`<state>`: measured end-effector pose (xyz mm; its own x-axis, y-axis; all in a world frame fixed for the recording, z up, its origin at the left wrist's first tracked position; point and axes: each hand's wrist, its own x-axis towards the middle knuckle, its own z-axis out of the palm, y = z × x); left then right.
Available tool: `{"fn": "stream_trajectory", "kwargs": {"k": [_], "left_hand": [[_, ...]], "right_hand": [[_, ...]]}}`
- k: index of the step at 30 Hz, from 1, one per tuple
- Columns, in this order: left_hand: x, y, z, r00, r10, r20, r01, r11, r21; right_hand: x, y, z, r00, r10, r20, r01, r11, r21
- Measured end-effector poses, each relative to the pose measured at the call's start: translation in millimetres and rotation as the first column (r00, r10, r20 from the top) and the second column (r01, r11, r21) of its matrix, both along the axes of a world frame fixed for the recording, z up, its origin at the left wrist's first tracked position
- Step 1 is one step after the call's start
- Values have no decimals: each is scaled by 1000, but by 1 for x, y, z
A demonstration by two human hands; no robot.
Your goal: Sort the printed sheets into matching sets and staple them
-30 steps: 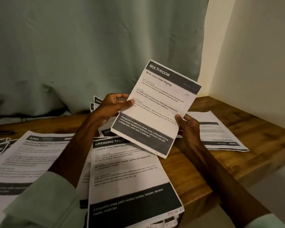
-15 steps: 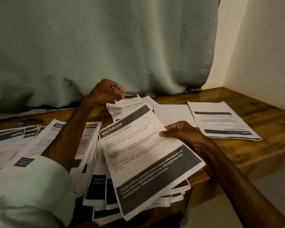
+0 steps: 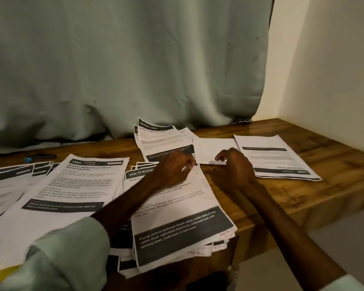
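One view only: wide-angle camera on your head looked forward and down over near edge of table. Faced curtain behind table, wall at right. Sat close: your forearms ran up from bottom edge, left hand and right hand showed mid-frame, by blank sheet.
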<state>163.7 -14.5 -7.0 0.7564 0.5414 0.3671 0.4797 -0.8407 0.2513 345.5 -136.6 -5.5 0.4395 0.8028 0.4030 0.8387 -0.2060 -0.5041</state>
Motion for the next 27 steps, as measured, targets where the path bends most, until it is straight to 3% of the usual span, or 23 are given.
{"fn": "stream_trajectory", "kwargs": {"k": [4, 9, 14, 24, 27], "left_hand": [[2, -3, -19, 998, 54, 9, -55, 998, 30], [-3, -1, -37, 992, 70, 103, -75, 996, 47], [0, 0, -38, 988, 63, 141, -71, 996, 51], [-1, 4, -41, 986, 80, 144, -77, 997, -26], [-1, 2, -39, 971, 74, 227, -65, 997, -47]], "right_hand": [[33, 20, -6, 995, 42, 86, -28, 987, -159], [32, 52, -2, 984, 174, 48, -151, 937, -314], [28, 75, -6, 969, 200, 148, -112, 883, -457], [37, 78, -7, 968, 107, 227, -62, 979, -196], [38, 73, 15, 979, 51, 197, -50, 999, -10]]}}
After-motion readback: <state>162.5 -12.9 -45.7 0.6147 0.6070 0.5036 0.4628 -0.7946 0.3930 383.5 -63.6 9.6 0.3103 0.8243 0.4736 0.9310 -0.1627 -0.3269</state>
